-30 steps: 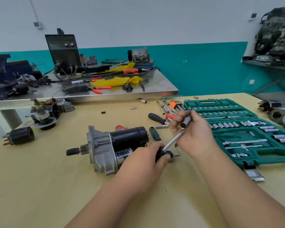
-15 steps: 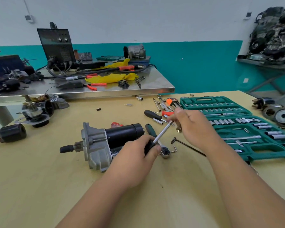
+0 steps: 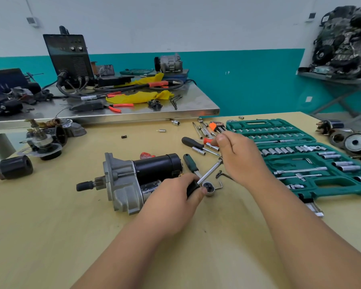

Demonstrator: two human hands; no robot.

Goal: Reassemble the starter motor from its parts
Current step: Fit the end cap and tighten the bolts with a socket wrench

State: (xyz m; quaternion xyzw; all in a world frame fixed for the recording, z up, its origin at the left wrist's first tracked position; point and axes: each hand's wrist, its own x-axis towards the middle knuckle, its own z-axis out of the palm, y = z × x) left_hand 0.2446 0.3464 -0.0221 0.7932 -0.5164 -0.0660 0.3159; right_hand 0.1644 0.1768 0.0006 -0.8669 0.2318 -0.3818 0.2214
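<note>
Just left of the left hand (image 3: 175, 202), partly hidden behind it: grey cast-metal and black cylindrical starter motor (image 3: 138, 176), on its side on the yellow tabletop (image 3: 50, 236), pinion shaft pointing away from both hands. Judged: laid flat so it stays put while a tool is made ready.

Left hand curled tight round the grip of a black-gripped chrome-shafted driver (image 3: 209, 171). The shaft slants up toward the right hand (image 3: 240, 161), whose fingers close over its far end; what sits on that tip is hidden. Probable reason for the two-handed hold: one hand steadies, the other fits or swaps a socket.

Round chrome ratchet head (image 3: 208, 187) lies just beside the left thumb; cannot tell whether it joins the held tool.

Right of the right hand: open green plastic socket case (image 3: 342, 191). Chrome sockets sit in rows in moulded slots, with extension bars and a bent hex key nearer the hand. One large recess at the near edge holds nothing.
</note>
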